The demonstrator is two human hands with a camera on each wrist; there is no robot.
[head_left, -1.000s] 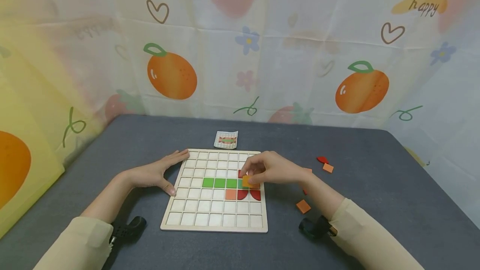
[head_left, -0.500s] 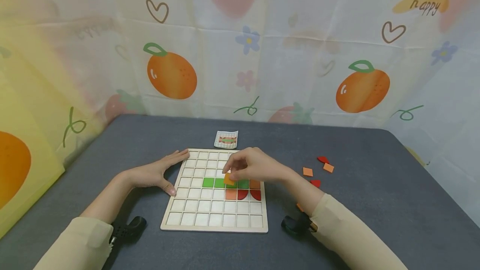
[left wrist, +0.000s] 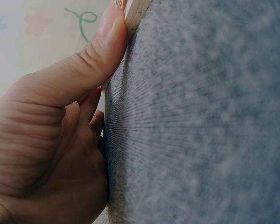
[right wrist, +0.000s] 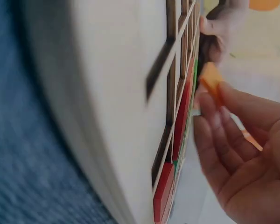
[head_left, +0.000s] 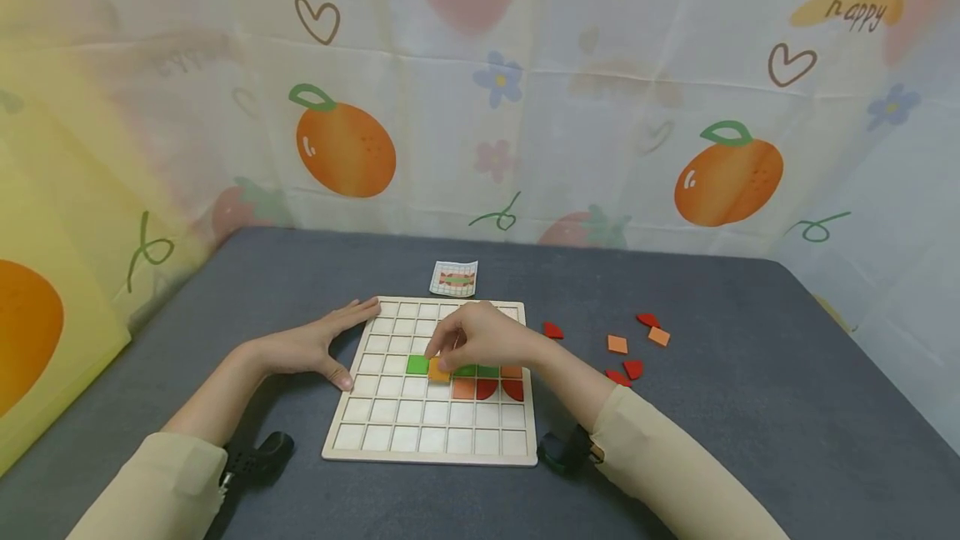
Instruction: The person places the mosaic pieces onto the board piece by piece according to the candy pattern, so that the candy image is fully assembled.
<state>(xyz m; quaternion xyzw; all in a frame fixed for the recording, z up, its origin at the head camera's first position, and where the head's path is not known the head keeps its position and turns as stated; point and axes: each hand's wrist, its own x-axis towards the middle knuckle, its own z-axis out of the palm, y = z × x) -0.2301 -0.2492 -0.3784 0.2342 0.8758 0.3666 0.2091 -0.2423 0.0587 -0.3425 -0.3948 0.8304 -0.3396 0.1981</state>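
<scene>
My right hand (head_left: 487,338) pinches an orange square tile (head_left: 438,370) between thumb and fingers, low over the gridded wooden board (head_left: 432,440). In the right wrist view the tile (right wrist: 211,78) is tilted between the fingertips. It overlaps the row of green tiles (head_left: 417,364) in the head view. At the board's left side my left hand (head_left: 303,348) lies with fingers spread, fingertips at the far corner and thumb (left wrist: 109,35) against the edge. Also on the board are an orange tile (head_left: 463,389) and red curved pieces (head_left: 513,391); the right hand hides some cells.
Beyond the board lies a small pattern card (head_left: 453,279). Right of it are loose red pieces (head_left: 552,330) and orange tiles (head_left: 617,344) on the dark grey table (head_left: 720,407), some close to the right forearm. A printed curtain (head_left: 577,132) hangs behind.
My right hand has moved left across the board with the orange tile, from its right side to over the green row. More loose red pieces now show. The left hand stays put.
</scene>
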